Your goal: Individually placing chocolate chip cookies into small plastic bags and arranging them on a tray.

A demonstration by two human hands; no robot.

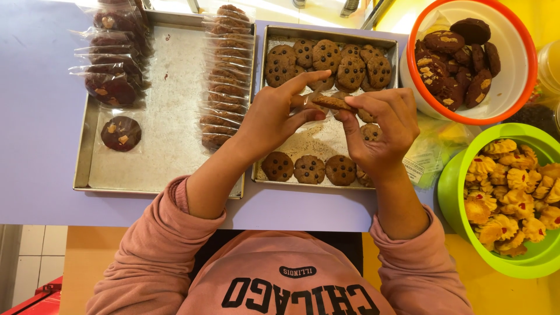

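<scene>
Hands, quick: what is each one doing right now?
Left hand: closed on the cookie.
Right hand: closed on the same cookie.

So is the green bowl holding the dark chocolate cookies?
No, the green bowl holds pale yellow cookies with red centres; the dark cookies sit in the orange-rimmed bowl.

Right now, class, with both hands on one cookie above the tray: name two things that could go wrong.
1. The thin cookie, pinched by the left hand and right hand, might snap or crumble.
2. If dropped, it could land on the loose cookies in the tray beneath and chip them.
</scene>
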